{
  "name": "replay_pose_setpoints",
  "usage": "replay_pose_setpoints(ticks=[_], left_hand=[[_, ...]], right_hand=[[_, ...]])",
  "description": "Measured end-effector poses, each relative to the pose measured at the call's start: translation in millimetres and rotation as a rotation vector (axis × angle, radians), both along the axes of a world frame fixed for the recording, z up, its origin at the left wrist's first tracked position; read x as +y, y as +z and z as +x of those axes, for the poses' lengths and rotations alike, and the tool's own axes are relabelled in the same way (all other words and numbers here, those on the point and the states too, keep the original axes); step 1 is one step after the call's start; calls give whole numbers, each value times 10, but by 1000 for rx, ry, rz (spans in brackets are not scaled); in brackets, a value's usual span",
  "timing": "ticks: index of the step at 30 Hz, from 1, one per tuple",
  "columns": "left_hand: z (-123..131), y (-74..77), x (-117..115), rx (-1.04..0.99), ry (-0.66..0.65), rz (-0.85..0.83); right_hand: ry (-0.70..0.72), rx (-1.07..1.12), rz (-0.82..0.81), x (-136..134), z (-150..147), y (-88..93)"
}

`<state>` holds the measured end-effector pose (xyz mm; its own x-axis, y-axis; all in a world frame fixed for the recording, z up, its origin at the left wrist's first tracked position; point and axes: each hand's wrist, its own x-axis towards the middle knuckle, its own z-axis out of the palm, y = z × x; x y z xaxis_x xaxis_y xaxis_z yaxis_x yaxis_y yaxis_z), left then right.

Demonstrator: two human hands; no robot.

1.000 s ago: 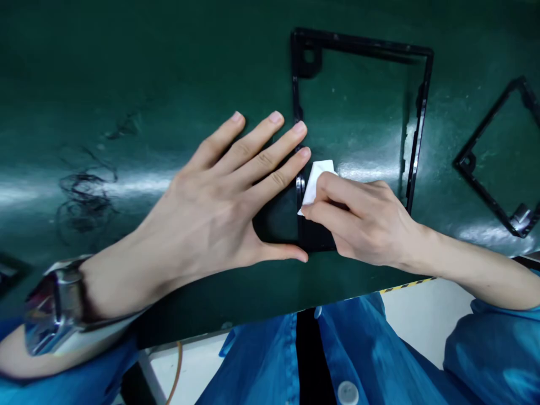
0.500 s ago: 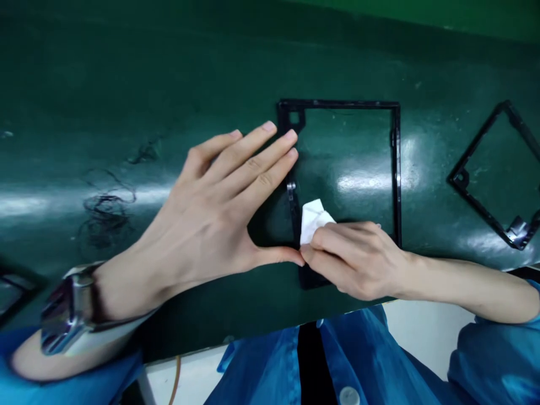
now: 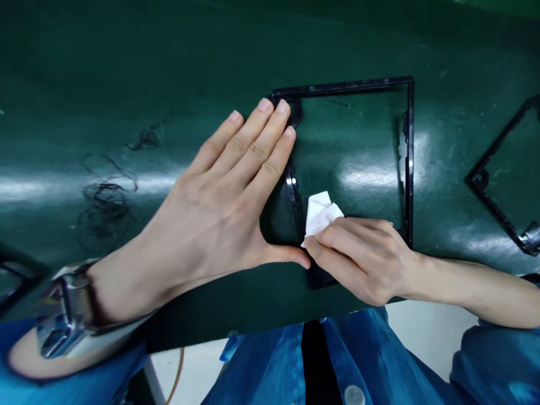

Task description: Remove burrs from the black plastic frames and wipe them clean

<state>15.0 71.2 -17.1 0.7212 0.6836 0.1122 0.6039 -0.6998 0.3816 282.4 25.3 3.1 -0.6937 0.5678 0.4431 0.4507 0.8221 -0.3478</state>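
Note:
A black rectangular plastic frame (image 3: 408, 146) lies flat on the dark green table (image 3: 126, 73). My left hand (image 3: 223, 197) lies flat and open on the table, fingertips on the frame's far left corner and thumb against its near left side. My right hand (image 3: 363, 259) is closed on a crumpled white cloth (image 3: 318, 214), pressing it onto the frame's left bar near the near corner. That near corner is hidden under my right hand. A metal watch (image 3: 67, 315) sits on my left wrist.
A second black frame (image 3: 493, 197) lies at the right edge, partly cut off. Dark scribble marks (image 3: 105, 197) show on the table to the left. A dark part (image 3: 12, 270) pokes in at the far left. The table's near edge runs just below my hands.
My left fingers have slid up to the frame's far left corner. The cloth in my right hand stays near the same spot on the left bar. The view has shifted a little.

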Motion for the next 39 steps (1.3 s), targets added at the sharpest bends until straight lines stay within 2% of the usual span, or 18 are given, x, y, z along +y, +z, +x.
replay_pose_setpoints(ticks=[5, 10, 15, 20, 28, 39], left_hand=[[0, 7, 11, -10, 4, -26], [-12, 1, 38, 5, -11, -45], [-8, -9, 29, 8, -10, -52], [-10, -3, 32, 1, -15, -40], [-12, 16, 31, -5, -7, -56], [-25, 23, 36, 5, -28, -16]], right_hand=[[-31, -4, 88, 142, -45, -21], [-121, -18, 164, 208, -54, -73], [-161, 26, 101, 171, -25, -124], [-123, 5, 117, 174, -41, -102], [-150, 45, 148, 173, -38, -105], [-121, -9, 169, 131, -61, -133]])
